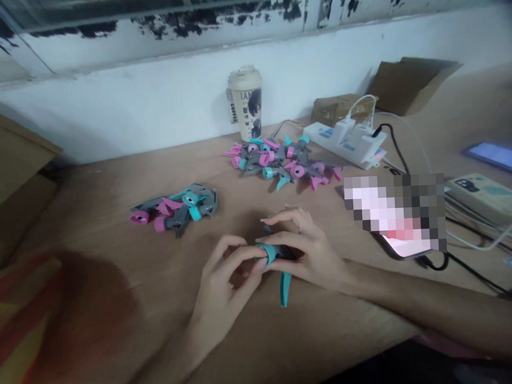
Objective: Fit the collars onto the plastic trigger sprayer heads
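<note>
On the cup [246, 108], "COFFEE" and "IAN" are being displayed. Open tabletop [166, 275] is being left between the small pile [176, 221] and the left hand [225, 275]. Above it, a teal-and-grey piece [269, 253] is being pinched by this hand and the right hand [311, 243], fingers nearly closed; its teal tail [284, 290] is being pointed toward the wearer (the long axis is being partly covered).

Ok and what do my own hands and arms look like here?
The left hand and right hand are both ungloved, with slender fingers. The forearms show bare, without sleeves, and no watch or bracelet is visible at either wrist.
</note>
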The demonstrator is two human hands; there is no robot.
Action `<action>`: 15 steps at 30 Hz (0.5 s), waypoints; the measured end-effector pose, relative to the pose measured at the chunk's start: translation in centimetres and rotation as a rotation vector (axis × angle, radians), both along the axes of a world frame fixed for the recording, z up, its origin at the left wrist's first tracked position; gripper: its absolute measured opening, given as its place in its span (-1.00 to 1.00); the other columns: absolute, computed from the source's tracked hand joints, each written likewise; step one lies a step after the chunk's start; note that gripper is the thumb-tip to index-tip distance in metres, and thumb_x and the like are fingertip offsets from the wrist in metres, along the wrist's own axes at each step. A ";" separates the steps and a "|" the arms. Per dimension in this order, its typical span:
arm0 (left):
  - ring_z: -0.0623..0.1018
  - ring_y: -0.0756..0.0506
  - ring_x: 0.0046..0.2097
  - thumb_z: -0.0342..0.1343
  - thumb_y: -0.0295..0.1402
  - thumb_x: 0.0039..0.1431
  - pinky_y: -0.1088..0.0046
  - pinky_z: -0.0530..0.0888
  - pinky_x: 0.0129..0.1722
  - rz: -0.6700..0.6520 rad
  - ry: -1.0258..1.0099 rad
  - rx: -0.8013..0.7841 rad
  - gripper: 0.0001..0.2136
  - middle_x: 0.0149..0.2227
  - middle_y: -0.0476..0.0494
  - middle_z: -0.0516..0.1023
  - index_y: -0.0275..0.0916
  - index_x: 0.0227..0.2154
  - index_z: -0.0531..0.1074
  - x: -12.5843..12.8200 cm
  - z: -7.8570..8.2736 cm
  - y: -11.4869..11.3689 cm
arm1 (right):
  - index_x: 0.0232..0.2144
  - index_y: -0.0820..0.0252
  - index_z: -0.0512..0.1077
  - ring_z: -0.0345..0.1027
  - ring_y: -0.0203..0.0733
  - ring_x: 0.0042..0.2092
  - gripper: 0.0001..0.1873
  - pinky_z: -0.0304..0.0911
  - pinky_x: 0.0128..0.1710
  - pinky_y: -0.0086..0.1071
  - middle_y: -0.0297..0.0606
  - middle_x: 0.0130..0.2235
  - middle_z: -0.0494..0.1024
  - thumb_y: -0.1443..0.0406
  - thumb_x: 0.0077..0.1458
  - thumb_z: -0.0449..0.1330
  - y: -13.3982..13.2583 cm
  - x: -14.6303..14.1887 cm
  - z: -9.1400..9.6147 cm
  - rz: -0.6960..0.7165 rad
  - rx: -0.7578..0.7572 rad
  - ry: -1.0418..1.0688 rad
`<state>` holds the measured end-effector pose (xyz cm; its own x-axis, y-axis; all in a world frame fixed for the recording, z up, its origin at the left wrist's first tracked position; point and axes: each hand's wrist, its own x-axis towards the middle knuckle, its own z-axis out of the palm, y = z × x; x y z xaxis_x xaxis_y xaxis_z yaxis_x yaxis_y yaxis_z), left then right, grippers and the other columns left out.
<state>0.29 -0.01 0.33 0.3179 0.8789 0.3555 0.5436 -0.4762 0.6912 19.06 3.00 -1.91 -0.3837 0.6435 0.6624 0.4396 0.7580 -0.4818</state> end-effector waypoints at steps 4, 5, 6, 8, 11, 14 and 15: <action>0.41 0.05 -0.40 0.09 -0.41 0.11 0.56 0.42 -0.47 0.058 0.014 0.020 -0.95 -0.30 -0.07 0.32 -0.21 -0.35 0.42 -0.2 -0.2 0.2 | -0.20 0.07 0.45 0.24 -0.07 0.02 -0.74 0.21 0.00 -0.06 -0.18 -0.05 0.38 0.20 -0.01 0.26 0.0 -0.3 0.0 0.024 -0.088 0.053; 0.40 0.05 -0.41 0.09 -0.41 0.11 0.54 0.42 -0.46 0.060 0.026 0.029 -0.94 -0.30 -0.07 0.32 -0.21 -0.35 0.43 -0.3 -0.2 0.2 | -0.20 0.07 0.45 0.25 -0.07 0.02 -0.72 0.24 -0.01 -0.07 -0.17 -0.04 0.37 0.20 -0.02 0.26 0.0 -0.3 0.0 0.026 -0.107 0.068; 0.40 0.05 -0.42 0.09 -0.40 0.10 0.52 0.43 -0.45 0.055 0.038 0.038 -0.93 -0.30 -0.07 0.32 -0.21 -0.34 0.43 -0.4 -0.2 0.2 | -0.20 0.07 0.45 0.26 -0.07 0.02 -0.71 0.26 -0.03 -0.09 -0.16 -0.03 0.37 0.19 -0.03 0.27 0.1 -0.3 0.0 0.026 -0.123 0.078; 0.41 0.04 -0.40 0.09 -0.40 0.09 0.49 0.44 -0.41 0.034 0.054 0.059 -0.91 -0.29 -0.09 0.32 -0.20 -0.33 0.45 -0.5 -0.3 0.0 | -0.20 0.08 0.44 0.27 -0.09 0.02 -0.71 0.29 -0.05 -0.13 -0.15 -0.01 0.37 0.20 -0.03 0.27 0.1 -0.4 0.0 0.031 -0.146 0.081; 0.43 0.00 -0.34 0.09 -0.39 0.09 0.48 0.45 -0.37 -0.008 0.059 0.074 -0.91 -0.28 -0.10 0.32 -0.21 -0.33 0.45 -0.7 -0.3 -0.2 | -0.19 0.09 0.43 0.29 -0.11 0.02 -0.70 0.29 -0.05 -0.16 -0.15 -0.01 0.38 0.23 -0.03 0.28 0.3 -0.5 0.0 0.062 -0.170 0.064; 0.41 0.03 -0.38 0.08 -0.38 0.11 0.51 0.44 -0.40 -0.017 0.017 0.073 -0.91 -0.28 -0.09 0.31 -0.20 -0.33 0.45 -0.9 -0.4 -0.2 | -0.19 0.10 0.42 0.33 -0.17 -0.01 -0.72 0.29 -0.05 -0.21 -0.17 -0.04 0.42 0.26 -0.02 0.26 0.9 -0.9 0.3 0.108 -0.206 0.034; 0.40 0.05 -0.39 0.07 -0.38 0.12 0.53 0.44 -0.43 -0.002 -0.015 0.069 -0.90 -0.28 -0.08 0.31 -0.20 -0.31 0.44 -1.0 -0.4 -0.1 | -0.19 0.11 0.42 0.34 -0.18 -0.02 -0.73 0.29 -0.05 -0.23 -0.18 -0.05 0.43 0.27 -0.01 0.26 1.2 -1.2 0.4 0.119 -0.212 0.024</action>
